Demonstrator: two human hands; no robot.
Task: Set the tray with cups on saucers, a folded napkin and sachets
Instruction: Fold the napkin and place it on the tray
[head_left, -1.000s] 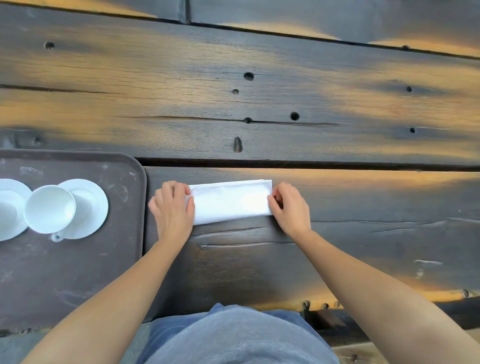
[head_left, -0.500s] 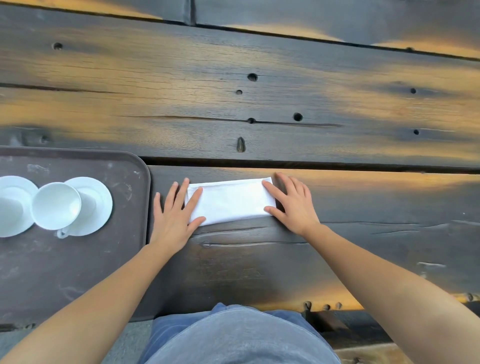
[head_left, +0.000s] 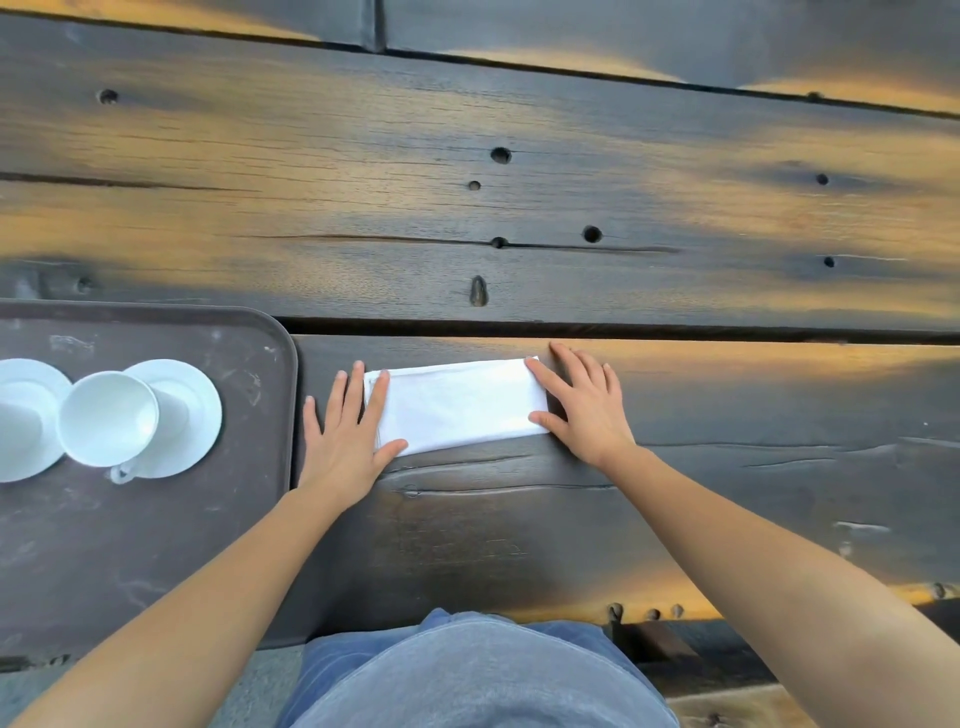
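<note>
A white napkin (head_left: 460, 405), folded into a long strip, lies flat on the dark wooden table just right of the tray. My left hand (head_left: 345, 431) rests flat on its left end, fingers spread. My right hand (head_left: 582, 408) lies flat on its right end, fingers spread too. The dark brown tray (head_left: 156, 530) sits at the left. On it a white cup (head_left: 106, 418) stands on a white saucer (head_left: 192, 410), handle toward me. A second saucer (head_left: 21, 421) is cut off by the left edge. No sachets are in view.
The table (head_left: 519, 208) is made of wide dark planks with knot holes and a gap running across behind the napkin. Its near edge lies close to my body, and my blue-grey shirt fills the bottom centre.
Both hands went from curled at the napkin's ends to lying flat with fingers spread, pressing it down. The napkin stays where it was.
</note>
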